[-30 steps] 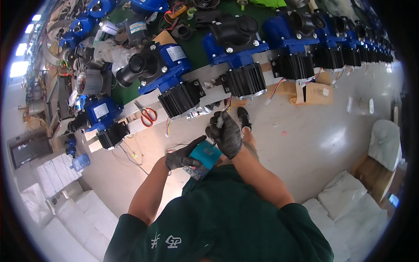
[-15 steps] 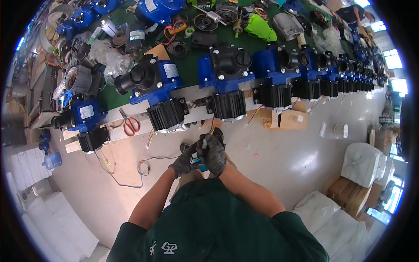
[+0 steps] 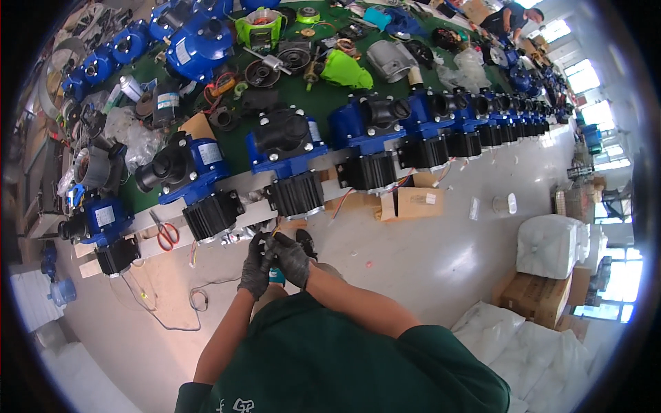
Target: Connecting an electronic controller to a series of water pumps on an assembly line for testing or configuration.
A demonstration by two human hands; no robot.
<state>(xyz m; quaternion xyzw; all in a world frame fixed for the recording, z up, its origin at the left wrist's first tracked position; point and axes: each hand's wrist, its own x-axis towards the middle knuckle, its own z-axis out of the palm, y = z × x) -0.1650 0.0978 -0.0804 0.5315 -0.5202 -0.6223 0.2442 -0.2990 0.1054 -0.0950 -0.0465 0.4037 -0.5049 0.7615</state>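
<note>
My left hand [image 3: 255, 267] and my right hand [image 3: 292, 260], both in dark grey gloves, meet in front of the bench edge. Their fingers are bent and pressed together at the tips, closed over something small that the gloves hide. Just above the fingertips is the finned black motor [image 3: 296, 194] of a blue pump [image 3: 281, 141] with a black cover. Thin coloured wires [image 3: 277, 224] hang from that motor down to my fingers; whether they are gripped I cannot tell. Left of it lies another blue pump [image 3: 186, 172] with its black motor [image 3: 212, 215].
More blue pumps [image 3: 372, 124] line the bench edge to the right. Red-handled scissors [image 3: 167, 237] lie at the left. Motor parts and a bright green housing [image 3: 344, 71] cover the green bench top. A cardboard box [image 3: 413, 202] sits beneath; a cable [image 3: 198, 301] trails on the floor.
The whole view has swung, so the bench appears further left and lower. My left hand has come up level with the right, and the fingertips are closer together, near the motor's wires.
</note>
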